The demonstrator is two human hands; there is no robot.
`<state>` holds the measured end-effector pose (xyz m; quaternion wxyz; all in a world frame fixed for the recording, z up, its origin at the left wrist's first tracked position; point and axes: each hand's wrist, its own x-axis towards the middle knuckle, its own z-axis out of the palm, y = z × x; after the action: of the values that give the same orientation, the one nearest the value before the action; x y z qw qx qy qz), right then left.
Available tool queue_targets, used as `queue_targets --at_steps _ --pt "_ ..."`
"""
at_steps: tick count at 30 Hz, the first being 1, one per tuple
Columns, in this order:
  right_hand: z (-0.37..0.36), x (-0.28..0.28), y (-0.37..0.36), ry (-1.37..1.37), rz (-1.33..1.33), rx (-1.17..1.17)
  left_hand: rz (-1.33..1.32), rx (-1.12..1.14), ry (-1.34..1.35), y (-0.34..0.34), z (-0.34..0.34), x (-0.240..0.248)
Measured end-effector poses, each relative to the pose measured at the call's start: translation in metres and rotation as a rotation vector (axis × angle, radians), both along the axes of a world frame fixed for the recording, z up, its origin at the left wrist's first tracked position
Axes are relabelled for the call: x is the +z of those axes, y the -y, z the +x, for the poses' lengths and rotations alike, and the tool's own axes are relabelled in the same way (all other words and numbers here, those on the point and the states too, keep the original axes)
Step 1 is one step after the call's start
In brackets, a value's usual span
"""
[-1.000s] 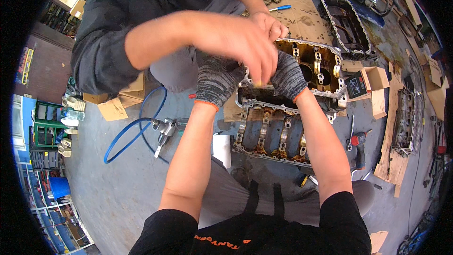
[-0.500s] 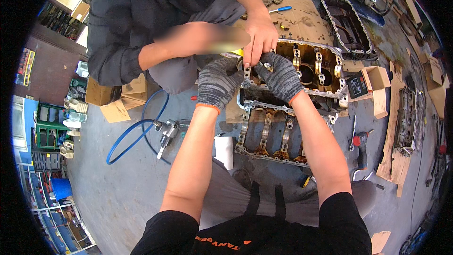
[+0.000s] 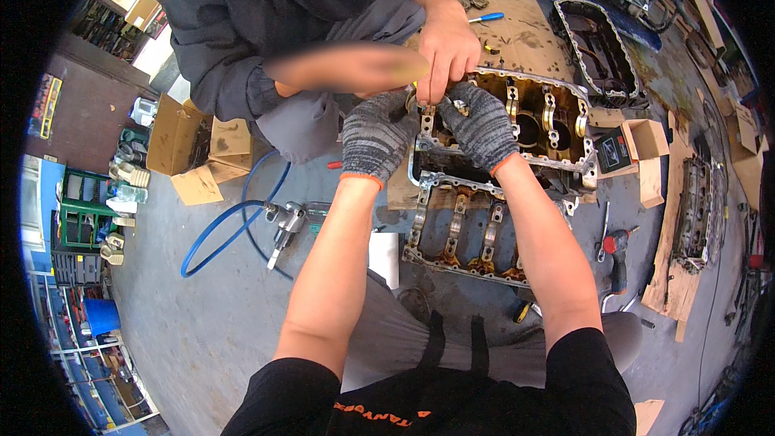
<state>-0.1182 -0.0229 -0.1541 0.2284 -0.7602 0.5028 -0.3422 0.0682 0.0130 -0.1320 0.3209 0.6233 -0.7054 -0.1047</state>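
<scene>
— Start at the left: what lies on the floor (image 3: 202,331) there?

— A stack of green crates (image 3: 81,222), then opened cardboard boxes (image 3: 190,149), then a blue air hose (image 3: 222,230) running to an air impact wrench (image 3: 284,224), which lies well apart from both of the person's arms.

— And the person's own hands?

— Both wear grey knit gloves. The left hand (image 3: 375,137) sits at the left end of the engine block (image 3: 525,125), its fingers curled downward over the block's edge; whether they pinch anything I cannot tell, since only the back of the glove shows. The right hand (image 3: 483,125) lies just right of it, fingers drawn together toward a small metal part at the block's near-left corner, though what exactly it grips is hidden.

— Someone else is there?

— Yes, a co-worker's bare hand (image 3: 448,48) reaches down from the top and meets the same spot, closed on something small and touching the gloved right fingers.

— Where does the block lie relative to the hands?

— It runs ahead of and to the right of them, its long axis going left to right across the view, crankcase side up with the bearing saddles open. The right hand is nearer to the work point than the left, which rests a little to the side. The bearing girdle (image 3: 464,230) lies just nearer the person, touching or almost touching the block.

— Further right?

— An oil pan (image 3: 597,48) beyond, a small box (image 3: 615,149), a red cordless tool (image 3: 617,246), and a cylinder head (image 3: 698,206) on cardboard.
</scene>
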Motion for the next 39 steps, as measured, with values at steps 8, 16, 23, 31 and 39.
queue_targets --at_steps 8,16,23,31,39 --pt "0.006 -0.002 0.013 0.084 -0.167 -0.049 -0.069 -0.014 -0.173 0.003 -0.005 0.001" --pt "0.0 -0.016 0.014 -0.025 -0.156 -0.03 0.046 0.01 -0.036 0.002 -0.01 0.0" --pt "0.012 -0.024 0.016 0.039 -0.081 -0.055 -0.084 0.119 0.093 0.007 -0.01 -0.005" --pt "-0.001 -0.018 0.017 0.245 0.066 0.062 -0.06 0.148 -0.063 0.007 -0.012 -0.01" --pt "-0.082 -0.007 -0.041 -0.017 0.196 0.1 -0.013 0.112 -0.183 0.017 -0.014 -0.006"
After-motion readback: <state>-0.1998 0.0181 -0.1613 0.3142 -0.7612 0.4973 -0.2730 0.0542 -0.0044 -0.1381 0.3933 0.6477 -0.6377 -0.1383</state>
